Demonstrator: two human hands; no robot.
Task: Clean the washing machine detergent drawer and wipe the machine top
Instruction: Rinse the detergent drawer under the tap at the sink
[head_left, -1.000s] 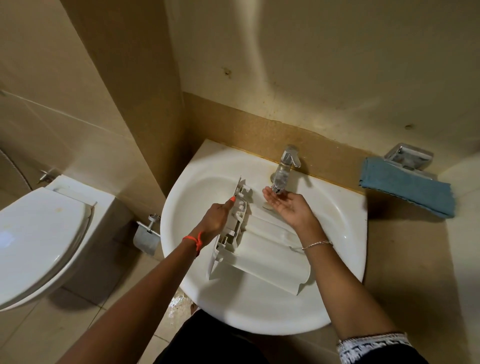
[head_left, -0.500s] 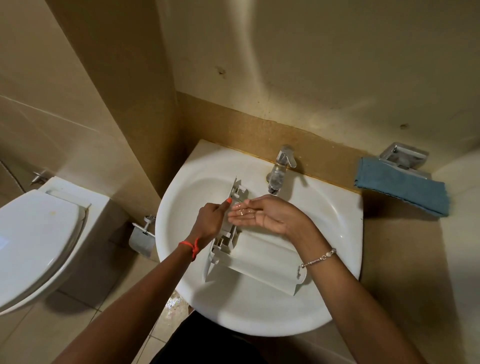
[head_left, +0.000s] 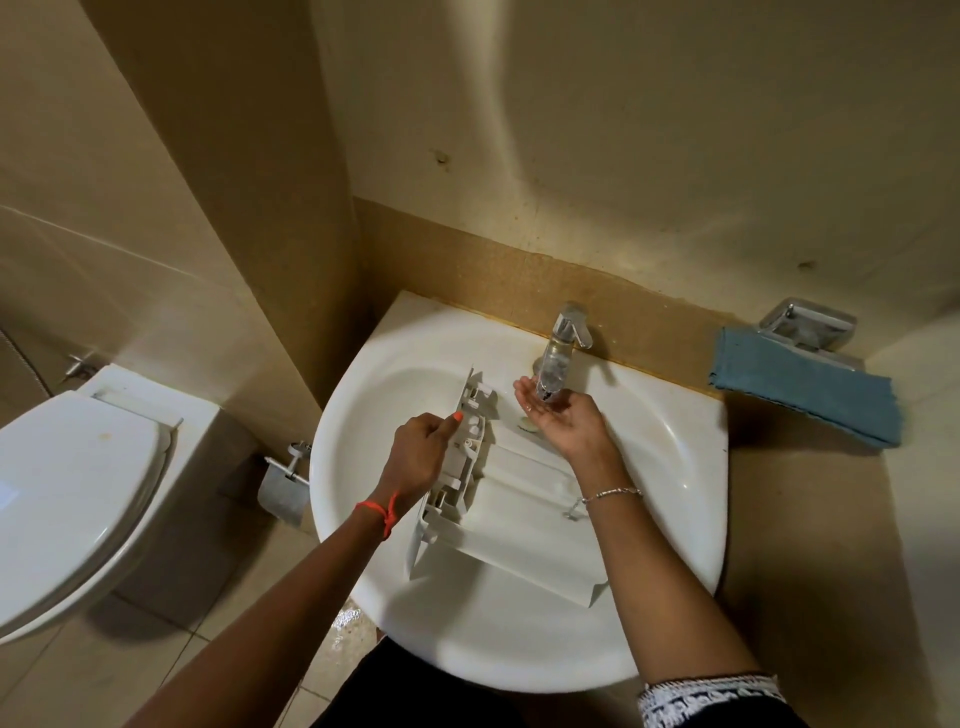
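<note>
beige-tiled bathroom, white sink (head_left: 493, 639) against the wall. detergent drawer (head_left: 519, 509) lies tilted in the basin, partly beneath both hands. left hand (head_left: 421, 457) grips its front panel, fingers (head_left: 413, 430) curled round the edge, thumb on top. right hand (head_left: 566, 415) is palm-up under the tap (head_left: 558, 353), fingers together, lightly cupped, holding nothing solid. judged step: rinsing by hand. to do it well: keep the cup tight, tip water onto the compartments just below the right fingertips, and tilt the drawer with the left grip so runoff drains. blue cloth (head_left: 805, 389) lies well right of the right fingers.
</note>
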